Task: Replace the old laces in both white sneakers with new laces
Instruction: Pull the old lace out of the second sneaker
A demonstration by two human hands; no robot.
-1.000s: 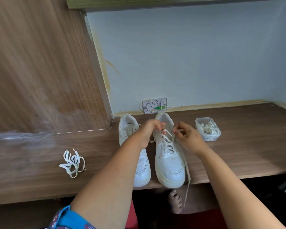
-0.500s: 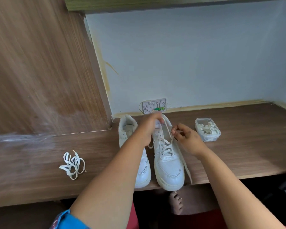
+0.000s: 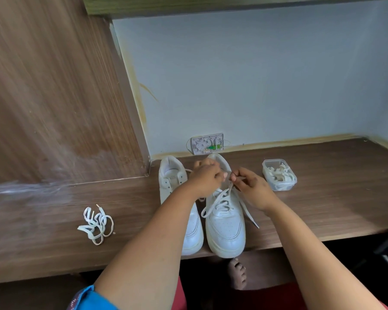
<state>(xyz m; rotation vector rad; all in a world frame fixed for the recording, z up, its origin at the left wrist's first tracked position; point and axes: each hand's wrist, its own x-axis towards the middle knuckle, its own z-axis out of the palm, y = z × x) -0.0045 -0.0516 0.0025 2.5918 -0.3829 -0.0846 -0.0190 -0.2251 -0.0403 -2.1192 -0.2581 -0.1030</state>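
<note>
Left hand [image 3: 205,179] curled, fingers closed over the top of the tongue of the right sneaker [image 3: 225,222], apparently pinching the lace [image 3: 220,201] there. Right hand [image 3: 251,186] just beside it, fingertips almost touching the left ones, thumb and forefinger pinching the other part of the same lace. Lace threaded loosely through the eyelets, one loop hanging to the left, one free end [image 3: 251,218] lying on the bench [image 3: 334,198] to the right of the shoe. Left sneaker [image 3: 177,189] touching beside it, partly hidden under the left forearm, eyelets bare. Both shoes with toes at the near edge, heels toward the far wall. Far left on the bench, a loose tangle of laces [image 3: 96,223]. To the right, a clear plastic box [image 3: 279,174] holding more white laces. Behind the shoes, a small white wall plate [image 3: 207,143].
</note>
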